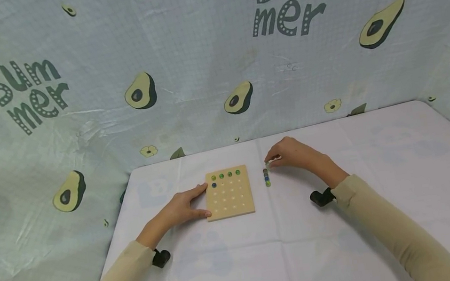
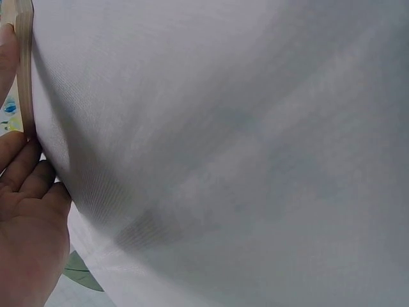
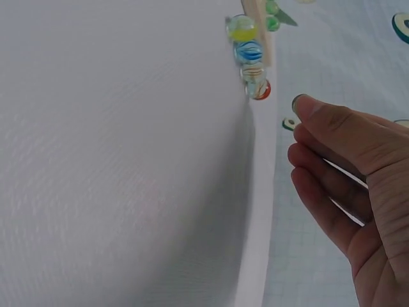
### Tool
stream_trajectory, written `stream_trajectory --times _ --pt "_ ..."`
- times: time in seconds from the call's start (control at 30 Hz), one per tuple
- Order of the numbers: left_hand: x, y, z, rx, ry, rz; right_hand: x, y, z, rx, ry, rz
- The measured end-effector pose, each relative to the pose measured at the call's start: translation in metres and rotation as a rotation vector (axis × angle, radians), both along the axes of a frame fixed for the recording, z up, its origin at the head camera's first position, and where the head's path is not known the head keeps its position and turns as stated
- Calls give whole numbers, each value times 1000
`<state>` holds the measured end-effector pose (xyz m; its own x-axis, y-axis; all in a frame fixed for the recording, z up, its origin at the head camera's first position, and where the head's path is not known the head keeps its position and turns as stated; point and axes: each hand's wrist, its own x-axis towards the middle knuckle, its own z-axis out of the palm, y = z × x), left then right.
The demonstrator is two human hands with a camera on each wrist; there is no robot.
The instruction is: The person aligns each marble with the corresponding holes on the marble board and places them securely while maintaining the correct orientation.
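A square wooden board (image 1: 233, 202) with rows of hollows lies on the table. Green marbles (image 1: 230, 174) fill its far row, and a dark blue marble (image 1: 214, 185) sits at the left of the second row. My left hand (image 1: 180, 208) holds the board's left edge, thumb near the front corner and fingers farther back; the left wrist view shows fingertips at the wooden side. To the right of the board, several marbles (image 3: 249, 51) stand in a short line. At its far end my right hand (image 1: 293, 154) pinches a small pale-greenish marble, mostly hidden by the fingertips.
A white cloth covers the table (image 1: 241, 262). Behind it hangs a pale sheet (image 1: 189, 60) printed with avocados and lettering, close to the table's far edge. Dark wrist cameras (image 1: 322, 197) sit on both forearms.
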<state>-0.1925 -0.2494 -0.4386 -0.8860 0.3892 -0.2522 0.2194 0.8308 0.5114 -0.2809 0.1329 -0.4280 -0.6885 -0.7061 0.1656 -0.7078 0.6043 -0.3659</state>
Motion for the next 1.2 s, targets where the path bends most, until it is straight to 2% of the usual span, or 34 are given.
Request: stream_trajectory --times 0.3,0.53,0.87,1.2 --pt "1 0 1 3 5 -12 7 -7 6 -47 17 5" --pt "1 1 5 10 9 -25 11 -14 12 -84 51 35" --pt "2 1 5 -3 9 -26 19 -30 20 -104 70 79" --pt "1 0 4 0 18 -28 20 -44 23 -117 49 64"
